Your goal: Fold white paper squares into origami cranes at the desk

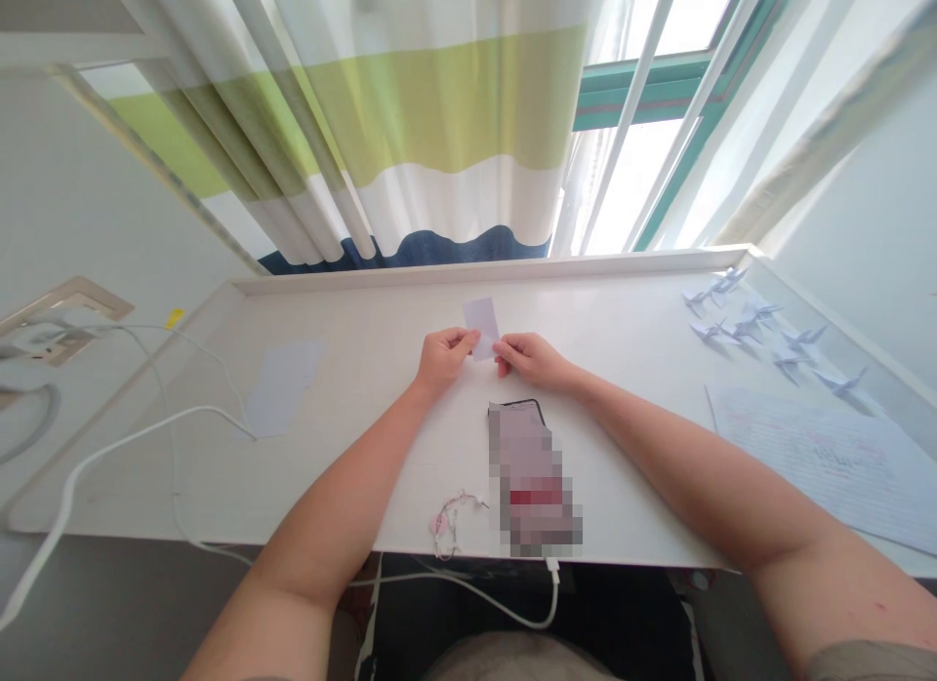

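Clothing [512, 659]: bottom edge | Paper slip [481, 315]: between hands, beyond phone [523, 452]; long axis toward curtain [454, 105] | Left hand [443, 357]: pinched closed, slip's left edge | Right hand [533, 359]: pinched closed, near right corner | Hands equally near

Small sheet [479, 316]: smooth, matt paper — folded birds [748, 324]: creased paper; curtain [454, 105]: soft cloth; desk [366, 335]: smooth, faintly glossy.
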Motion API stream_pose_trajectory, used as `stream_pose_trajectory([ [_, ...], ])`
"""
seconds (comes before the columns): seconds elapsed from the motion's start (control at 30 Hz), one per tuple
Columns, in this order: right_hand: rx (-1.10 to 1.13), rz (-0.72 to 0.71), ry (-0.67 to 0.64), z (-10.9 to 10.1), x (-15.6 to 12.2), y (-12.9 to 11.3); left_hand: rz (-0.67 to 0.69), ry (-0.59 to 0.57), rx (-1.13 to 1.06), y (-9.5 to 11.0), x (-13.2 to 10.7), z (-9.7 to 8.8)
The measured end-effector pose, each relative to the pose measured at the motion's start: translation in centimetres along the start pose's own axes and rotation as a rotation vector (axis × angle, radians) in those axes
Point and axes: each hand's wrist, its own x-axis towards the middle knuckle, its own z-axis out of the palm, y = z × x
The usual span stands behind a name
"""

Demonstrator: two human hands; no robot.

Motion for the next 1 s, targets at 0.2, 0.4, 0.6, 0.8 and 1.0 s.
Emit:
stream_pose_trajectory([
  [0.2,0.015,0.008,0.001,0.0,0.0,0.3,-0.001,-0.022,-0.052,0.0,0.2,0.0],
  [0.4,-0.003,-0.059,0.461,0.8,0.3,1.4,0.021,0.028,-0.002,-0.3,0.1,0.2],
  [0.6,-0.194,-0.188,0.335,1.2,-0.4,1.0,0.034,0.049,0.029,0.0,-0.1,0.8],
  [0.8,-0.015,-0.192,0.161,0.7,-0.3,0.6,0.023,-0.114,-0.125,0.7,-0.5,1.2],
  [1.0,0.287,-0.06,0.291,0.3,0.2,1.3,0.008,-0.019,-0.197,0.7,-0.1,0.8],
])
